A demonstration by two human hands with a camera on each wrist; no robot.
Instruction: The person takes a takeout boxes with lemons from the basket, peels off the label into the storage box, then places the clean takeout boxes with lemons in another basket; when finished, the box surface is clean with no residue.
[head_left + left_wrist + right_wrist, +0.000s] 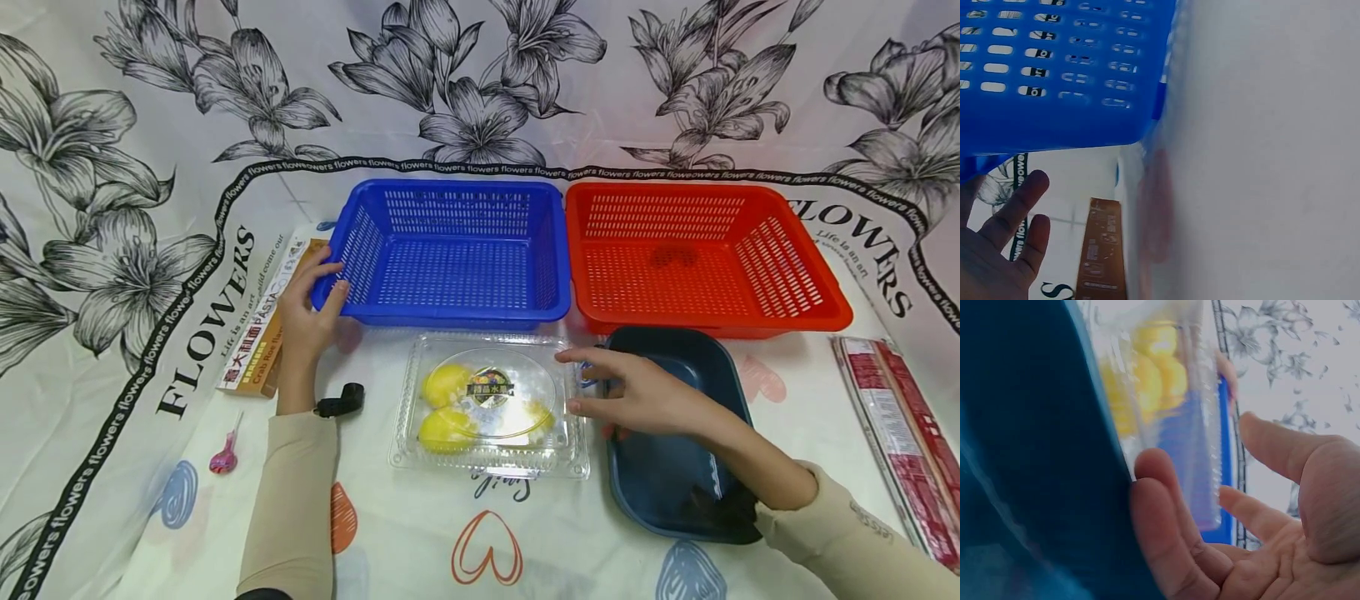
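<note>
– Where's the head camera looking from?
– It's looking forward and down from above and behind the left grip [309, 307] and right grip [641, 393].
– And the wrist cameras?
– The left one is facing low along the worktop [405, 542], turned on its side, close to the blue basket [1054, 125] beside its grip; the head view is sharing that basket. The right one is looking close past its grip, sharing the clear box [1205, 478] beyond with the head view.
</note>
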